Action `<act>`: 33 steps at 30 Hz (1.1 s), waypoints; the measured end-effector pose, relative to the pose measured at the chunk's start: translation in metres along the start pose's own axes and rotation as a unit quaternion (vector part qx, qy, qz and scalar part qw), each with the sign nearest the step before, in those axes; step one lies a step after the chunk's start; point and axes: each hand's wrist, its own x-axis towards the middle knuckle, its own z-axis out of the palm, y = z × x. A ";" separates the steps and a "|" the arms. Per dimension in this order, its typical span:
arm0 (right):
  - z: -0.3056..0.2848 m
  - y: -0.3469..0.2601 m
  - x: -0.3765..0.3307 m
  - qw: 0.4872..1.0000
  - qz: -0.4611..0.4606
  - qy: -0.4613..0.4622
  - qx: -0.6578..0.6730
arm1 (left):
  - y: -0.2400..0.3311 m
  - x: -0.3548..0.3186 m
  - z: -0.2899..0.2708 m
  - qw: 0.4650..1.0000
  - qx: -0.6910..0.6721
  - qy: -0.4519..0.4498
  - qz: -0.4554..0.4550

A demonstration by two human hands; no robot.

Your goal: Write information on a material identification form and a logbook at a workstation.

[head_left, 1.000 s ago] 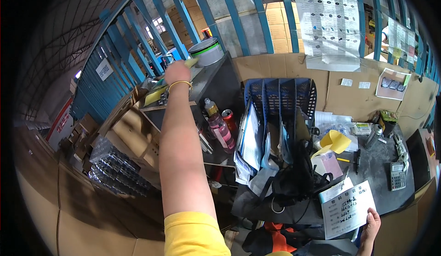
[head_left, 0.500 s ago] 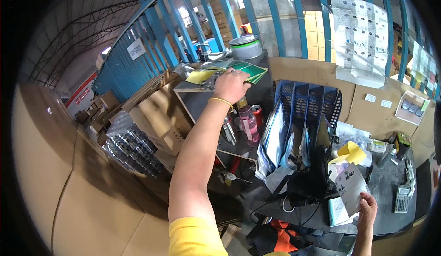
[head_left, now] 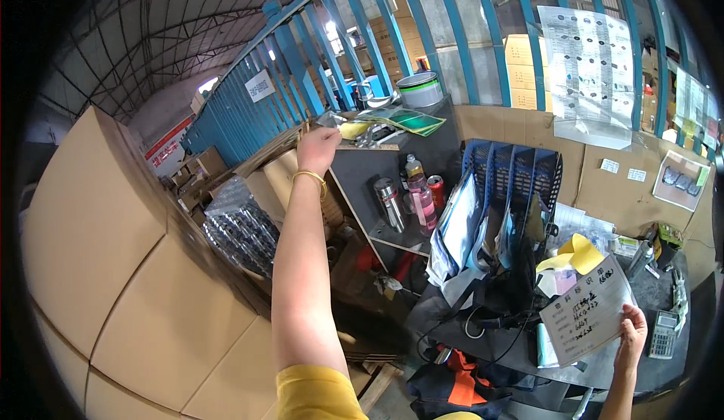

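Observation:
My left hand (head_left: 320, 150) reaches out to the left end of the shelf top, its fingers curled together. Whatever is in them, if anything, is hidden. Just right of it lie a yellow sheet (head_left: 353, 130) and a green sheet (head_left: 413, 121) in a clear sleeve, with small metal pieces (head_left: 375, 136) between them. At the lower right, my right hand (head_left: 632, 335) pinches the right edge of a white paper form (head_left: 587, 316) bearing print and handwriting, its written side toward me. The form is held tilted above the dark desk (head_left: 603, 367).
Below the shelf top stand a steel flask (head_left: 390, 205), a pink bottle (head_left: 422, 207) and a red can (head_left: 436, 190). A blue file rack (head_left: 520, 165) holds papers. Large cardboard boxes (head_left: 173, 292) fill the left side. A calculator (head_left: 663, 335) lies near the right hand.
My left hand has moved left, off the green sheet, to the shelf's end. My right hand has raised the form slightly and turned it more toward me. The view has shifted a little.

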 end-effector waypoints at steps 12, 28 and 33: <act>0.062 -0.060 0.060 0.939 -0.263 0.105 -0.193 | -0.106 0.055 0.039 0.997 -0.042 0.020 -0.067; 0.342 -0.100 0.141 0.933 0.101 -0.218 -0.270 | -0.121 0.216 0.125 0.936 0.213 -0.281 -0.009; 0.404 -0.087 0.168 0.913 0.136 -0.223 -0.314 | -0.157 0.231 0.138 0.896 0.227 -0.376 -0.065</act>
